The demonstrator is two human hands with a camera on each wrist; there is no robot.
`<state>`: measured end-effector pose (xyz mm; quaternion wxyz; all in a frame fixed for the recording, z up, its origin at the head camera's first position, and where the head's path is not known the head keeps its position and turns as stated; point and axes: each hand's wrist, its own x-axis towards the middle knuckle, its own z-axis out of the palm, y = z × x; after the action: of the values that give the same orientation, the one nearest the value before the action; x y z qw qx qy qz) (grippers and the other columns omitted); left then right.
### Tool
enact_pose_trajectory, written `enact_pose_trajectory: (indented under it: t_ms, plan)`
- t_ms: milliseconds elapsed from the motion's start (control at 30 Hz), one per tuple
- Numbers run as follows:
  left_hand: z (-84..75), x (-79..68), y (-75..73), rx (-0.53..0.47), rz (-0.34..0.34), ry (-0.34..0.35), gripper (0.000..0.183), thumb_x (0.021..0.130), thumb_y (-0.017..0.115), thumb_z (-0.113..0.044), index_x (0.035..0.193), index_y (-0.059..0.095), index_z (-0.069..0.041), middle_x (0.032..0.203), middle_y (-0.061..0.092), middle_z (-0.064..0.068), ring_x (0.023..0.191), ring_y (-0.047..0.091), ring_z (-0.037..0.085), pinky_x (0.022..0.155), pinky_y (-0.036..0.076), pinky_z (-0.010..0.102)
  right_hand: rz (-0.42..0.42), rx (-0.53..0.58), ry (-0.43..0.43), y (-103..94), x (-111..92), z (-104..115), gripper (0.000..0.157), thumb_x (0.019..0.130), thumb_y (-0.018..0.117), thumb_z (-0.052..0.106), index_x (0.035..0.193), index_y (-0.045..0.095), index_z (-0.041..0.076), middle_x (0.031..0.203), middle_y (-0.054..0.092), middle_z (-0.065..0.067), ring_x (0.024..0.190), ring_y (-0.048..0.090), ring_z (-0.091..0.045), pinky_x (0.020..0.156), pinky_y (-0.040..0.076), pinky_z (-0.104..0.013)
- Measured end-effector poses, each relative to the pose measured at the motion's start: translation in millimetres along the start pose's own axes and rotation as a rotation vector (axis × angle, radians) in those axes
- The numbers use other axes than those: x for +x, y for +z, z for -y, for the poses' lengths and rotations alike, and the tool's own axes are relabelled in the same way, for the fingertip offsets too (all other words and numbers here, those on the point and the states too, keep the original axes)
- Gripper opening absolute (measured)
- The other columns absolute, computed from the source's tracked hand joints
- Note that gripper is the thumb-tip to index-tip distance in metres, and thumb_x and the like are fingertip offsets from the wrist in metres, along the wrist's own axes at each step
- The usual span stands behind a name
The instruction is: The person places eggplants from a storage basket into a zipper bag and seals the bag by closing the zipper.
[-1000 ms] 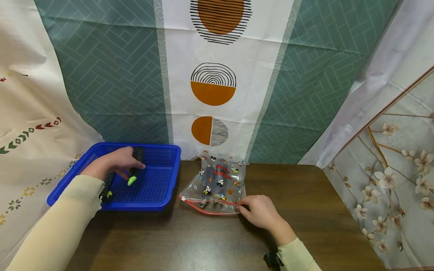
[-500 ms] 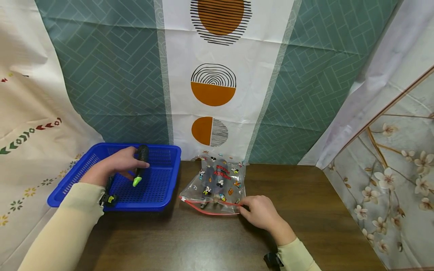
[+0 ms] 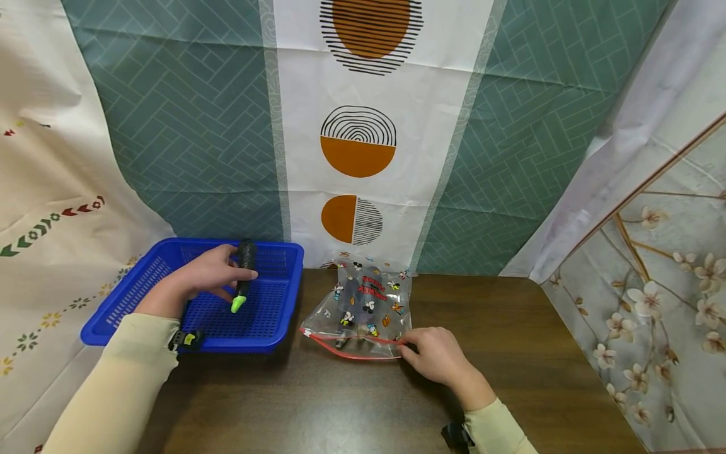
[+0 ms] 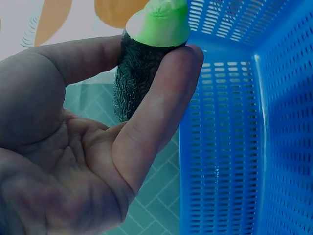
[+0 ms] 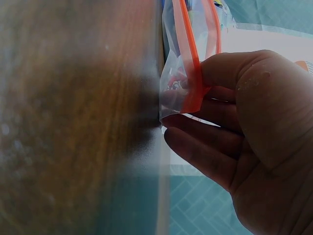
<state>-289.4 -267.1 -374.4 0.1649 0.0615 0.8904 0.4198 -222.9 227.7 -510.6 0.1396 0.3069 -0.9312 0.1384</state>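
Observation:
My left hand [image 3: 212,274] is over the blue plastic basket [image 3: 297,284], holding a dark, bumpy vegetable-like piece [image 3: 247,255] with a bright green end. In the left wrist view, thumb and fingers [image 4: 168,93] pinch its dark body [image 4: 139,71] just below the pale-to-green cap [image 4: 164,24]. To the right, my right hand [image 3: 433,354] pinches the red-edged mouth of a clear zip bag [image 3: 368,306] printed with cartoon figures. The right wrist view has that red strip [image 5: 193,63] between thumb and finger. Greyish shapes show through the bag.
The brown wooden table [image 3: 499,328] extends right of the bag and in front of it. A patterned curtain [image 3: 363,157] hangs directly behind, and floral cloth [image 3: 641,302] borders the right side. Slotted basket walls [image 4: 220,147] rise close to my left hand.
My left hand has moved rightward within the basket's outline, carrying the dark green-ended piece. My right hand and the zip bag have kept their place.

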Motion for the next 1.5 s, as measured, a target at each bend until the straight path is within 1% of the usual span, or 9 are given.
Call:
enact_pose_trajectory:
  t_ms: [200,300,567,833,967,1100,1233,1333,1500]
  plan:
    - [-2.2,-1.9,5.4,-0.043,-0.009,0.019,0.107,0.11,0.073,-0.03,0.168,-0.004,0.016,0.154,0.042,0.048,0.128,0.064,0.054,0.087,0.068,0.055,-0.003,0.007,0.0,-0.7,0,0,0.005,0.096,0.085,0.019,0.093,0.084,0.022,0.085,0.078,0.01,0.071,0.07,-0.009,0.061,0.058,-0.036]
    - [-3.3,-2.7,8.6,-0.05,-0.036,0.034,0.106,0.111,0.072,-0.03,0.169,-0.004,0.015,0.152,0.043,0.046,0.13,0.062,0.055,0.088,0.067,0.056,-0.012,0.003,-0.007,-1.2,0,0,0.005,0.096,0.085,0.019,0.092,0.084,0.022,0.084,0.078,0.01,0.07,0.07,-0.009,0.061,0.058,-0.036]
    - [-12.1,-4.9,19.0,-0.072,-0.092,0.082,0.107,0.11,0.073,-0.034,0.17,-0.001,0.014,0.128,0.061,0.029,0.12,0.068,0.046,0.086,0.068,0.054,-0.014,-0.005,-0.009,-1.9,1,0,0.005,0.096,0.085,0.019,0.092,0.084,0.022,0.085,0.078,0.011,0.071,0.071,-0.01,0.062,0.058,-0.037]
    - [-15.3,-5.0,28.4,-0.106,-0.097,0.115,0.105,0.112,0.071,-0.033,0.17,-0.002,0.013,0.105,0.064,0.014,0.099,0.07,0.029,0.079,0.069,0.047,-0.006,-0.001,0.002,-2.0,1,2,0.005,0.096,0.085,0.019,0.092,0.084,0.021,0.085,0.078,0.01,0.072,0.072,-0.011,0.063,0.059,-0.038]
    - [-15.7,-5.8,33.1,-0.133,-0.102,0.13,0.103,0.112,0.07,-0.031,0.17,-0.003,0.013,0.1,0.067,0.013,0.095,0.074,0.029,0.08,0.069,0.049,-0.004,-0.006,0.002,-1.3,1,2,0.005,0.096,0.085,0.02,0.091,0.084,0.022,0.083,0.078,0.011,0.071,0.071,-0.011,0.062,0.058,-0.037]
    - [-18.0,-7.3,39.3,-0.175,-0.1,0.161,0.098,0.113,0.069,-0.029,0.17,0.001,0.013,0.113,0.072,0.022,0.101,0.075,0.03,0.081,0.069,0.05,0.0,-0.009,0.004,-0.7,1,2,0.005,0.096,0.085,0.02,0.091,0.084,0.022,0.083,0.077,0.011,0.07,0.07,-0.01,0.062,0.058,-0.037]
    - [-21.2,-8.4,45.3,-0.242,-0.095,0.199,0.092,0.114,0.067,-0.027,0.17,0.005,0.011,0.129,0.071,0.03,0.109,0.074,0.031,0.082,0.069,0.051,0.003,-0.008,0.007,-0.4,1,1,0.006,0.096,0.085,0.02,0.091,0.083,0.022,0.082,0.077,0.011,0.07,0.07,-0.01,0.061,0.057,-0.037]
    - [-23.3,-9.1,49.0,-0.295,-0.078,0.217,0.089,0.114,0.067,-0.024,0.171,0.008,0.01,0.129,0.07,0.033,0.108,0.075,0.032,0.083,0.069,0.051,0.004,-0.01,0.008,-0.1,1,1,0.007,0.096,0.085,0.02,0.09,0.083,0.022,0.081,0.076,0.012,0.069,0.069,-0.009,0.061,0.056,-0.037]
    - [-27.0,-11.2,56.7,-0.33,-0.062,0.229,0.085,0.114,0.068,-0.024,0.17,0.012,0.008,0.127,0.071,0.033,0.105,0.076,0.03,0.084,0.069,0.052,0.0,-0.01,0.006,0.2,1,1,0.007,0.096,0.085,0.02,0.09,0.083,0.023,0.081,0.076,0.012,0.069,0.068,-0.008,0.06,0.056,-0.036]
